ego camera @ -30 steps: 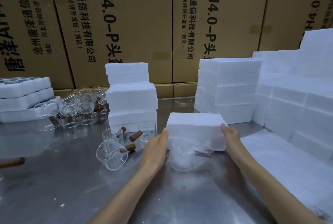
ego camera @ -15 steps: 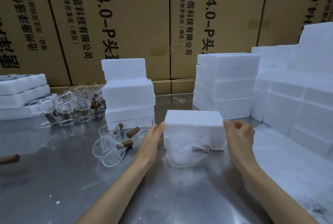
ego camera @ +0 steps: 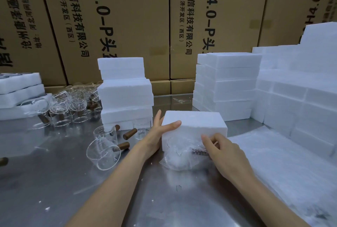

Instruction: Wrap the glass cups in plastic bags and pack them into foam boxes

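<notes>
A white foam box (ego camera: 197, 122) stands on the steel table (ego camera: 54, 190) in front of me. Against its near face lies a glass cup in a crumpled plastic bag (ego camera: 176, 159), its brown handle showing through. My left hand (ego camera: 156, 135) rests on the box's left end, fingers straight along the side and thumb on the top edge. The fingers of my right hand (ego camera: 224, 153) curl over the bagged cup at its handle. Two bare glass cups with wooden handles (ego camera: 104, 152) lie to the left.
More glass cups (ego camera: 62, 110) crowd the back left beside foam trays (ego camera: 20, 88). Foam box stacks stand at centre (ego camera: 125, 95), at the right (ego camera: 228, 84) and far right (ego camera: 300, 99). A pile of plastic bags (ego camera: 282, 168) lies at the right. Cardboard cartons (ego camera: 127, 17) wall the back.
My right hand left the box's right end and came down in front onto the bagged cup. My left thumb moved onto the box's top edge.
</notes>
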